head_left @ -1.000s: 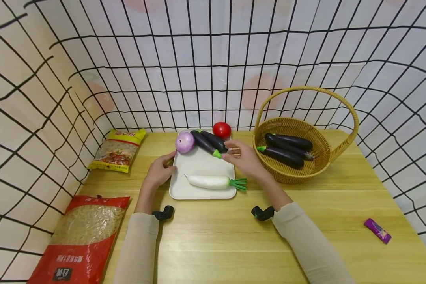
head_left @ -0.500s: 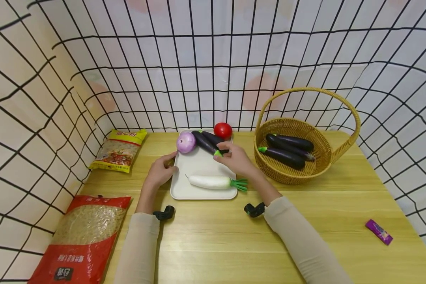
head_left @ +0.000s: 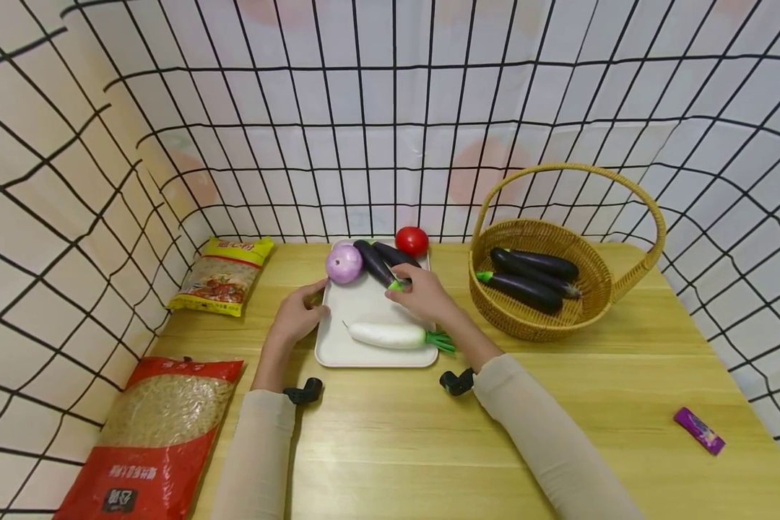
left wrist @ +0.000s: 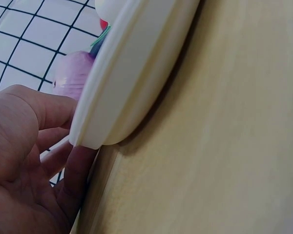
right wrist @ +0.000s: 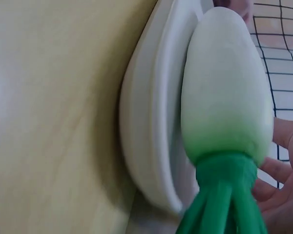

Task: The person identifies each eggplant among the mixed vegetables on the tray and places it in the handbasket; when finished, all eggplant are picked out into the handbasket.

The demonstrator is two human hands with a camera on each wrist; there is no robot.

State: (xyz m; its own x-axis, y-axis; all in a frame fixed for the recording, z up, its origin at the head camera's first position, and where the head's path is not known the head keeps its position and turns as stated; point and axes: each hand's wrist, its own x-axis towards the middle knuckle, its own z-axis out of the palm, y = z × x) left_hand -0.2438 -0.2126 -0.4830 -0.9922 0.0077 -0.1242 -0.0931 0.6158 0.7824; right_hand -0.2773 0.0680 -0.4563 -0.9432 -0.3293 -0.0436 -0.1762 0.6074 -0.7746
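A white tray lies on the table, its near side toward me. My left hand holds the tray's left rim; in the left wrist view, its fingers and thumb are on either side of the rim. My right hand reaches over the tray's right side and pinches the green stem end of an eggplant. A second eggplant lies just behind, partly hidden by the hand. A purple onion sits at the back left corner. Across the front lies a white radish, its green top past the rim.
A red tomato is at the tray's back right corner. Right of the tray stands a handled wicker basket with several eggplants inside. Two food bags, one yellow and one red, lie left. A purple packet lies right.
My right hand has moved left and closed onto the eggplant's stem end, which has shifted slightly left. The left hand stays at the tray's rim.
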